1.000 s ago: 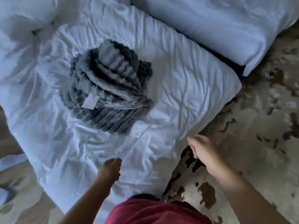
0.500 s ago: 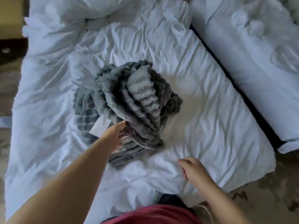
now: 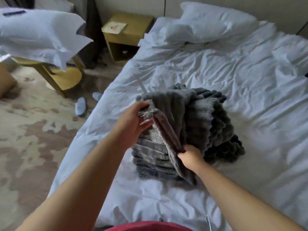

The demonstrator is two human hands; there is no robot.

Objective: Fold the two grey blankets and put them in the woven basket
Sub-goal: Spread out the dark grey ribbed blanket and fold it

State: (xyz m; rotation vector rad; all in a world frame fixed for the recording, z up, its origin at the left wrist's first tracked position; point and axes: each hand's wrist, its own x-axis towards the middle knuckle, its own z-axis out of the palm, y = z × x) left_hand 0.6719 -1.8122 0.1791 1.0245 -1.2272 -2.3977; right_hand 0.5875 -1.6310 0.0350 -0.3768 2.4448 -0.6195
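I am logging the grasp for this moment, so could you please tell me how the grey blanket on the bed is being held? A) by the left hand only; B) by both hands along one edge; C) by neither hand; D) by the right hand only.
B: the left hand and the right hand each pinch the same raised edge of the grey blanket, whose bulk lies heaped on the bed.
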